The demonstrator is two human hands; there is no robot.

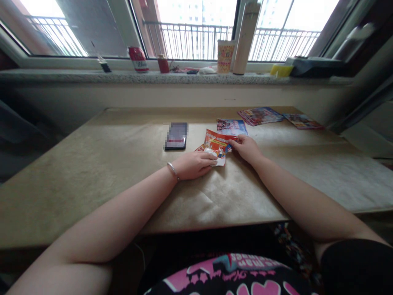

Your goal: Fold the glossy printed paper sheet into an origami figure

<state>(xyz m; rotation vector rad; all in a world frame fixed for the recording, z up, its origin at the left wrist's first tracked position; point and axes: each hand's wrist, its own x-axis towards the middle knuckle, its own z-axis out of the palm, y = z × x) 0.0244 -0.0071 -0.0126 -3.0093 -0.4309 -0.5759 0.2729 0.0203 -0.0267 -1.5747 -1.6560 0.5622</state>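
A red printed leaflet (216, 141), partly folded with a white edge showing, lies on the table in front of me. My left hand (196, 164), with a silver bracelet at the wrist, rests flat over its lower left part, fingers stretched out. At the leaflet's right edge my right hand (245, 146) pinches the paper between thumb and fingers. Just behind it lies a blue and red printed leaflet (231, 126). What is under my left palm is hidden.
A dark phone (176, 136) lies left of the leaflet on the beige-covered table (76, 176). Farther back on the right are a stack of leaflets (260, 115) and another leaflet (303, 121). The windowsill (123, 78) holds a red can (138, 60), a paper cup (225, 56) and a tall cylinder (246, 39).
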